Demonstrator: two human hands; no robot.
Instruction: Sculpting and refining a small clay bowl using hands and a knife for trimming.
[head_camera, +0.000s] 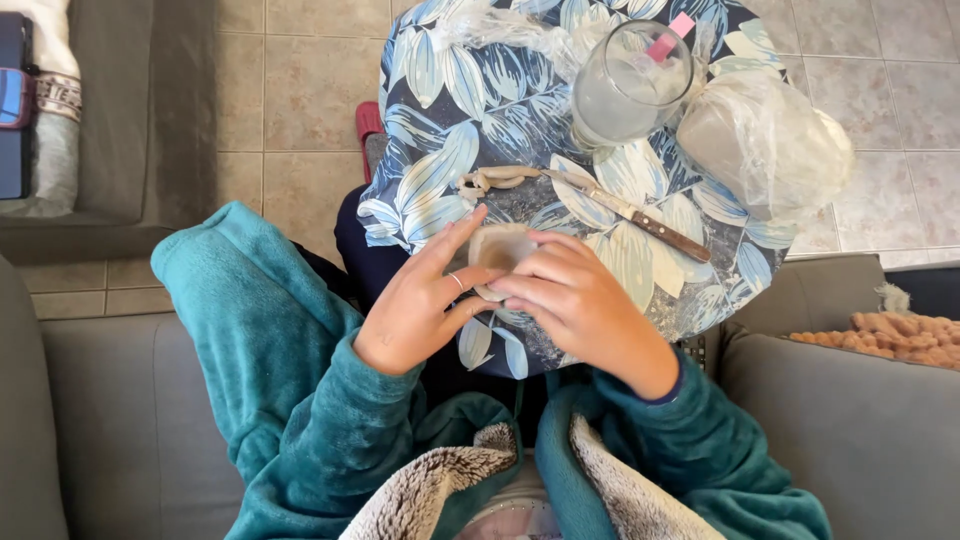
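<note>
A small pale clay cup (497, 248) rests on the near part of a round table with a blue leaf-print cover (440, 120). My left hand (425, 295) cups its left side, fingers spread, a ring on one finger. My right hand (575, 300) grips its right side, fingertips on the rim. Just beyond the cup lies a thin rolled coil of clay (495, 180). A knife with a brown wooden handle (640, 215) lies diagonally to the right of the coil.
A glass jar of cloudy water (625, 85) with a pink-tipped tool stands at the far side. A lump of grey clay in clear plastic (760, 140) sits at the right. Grey sofa cushions (850, 420) flank me; tiled floor (300, 90) lies beyond.
</note>
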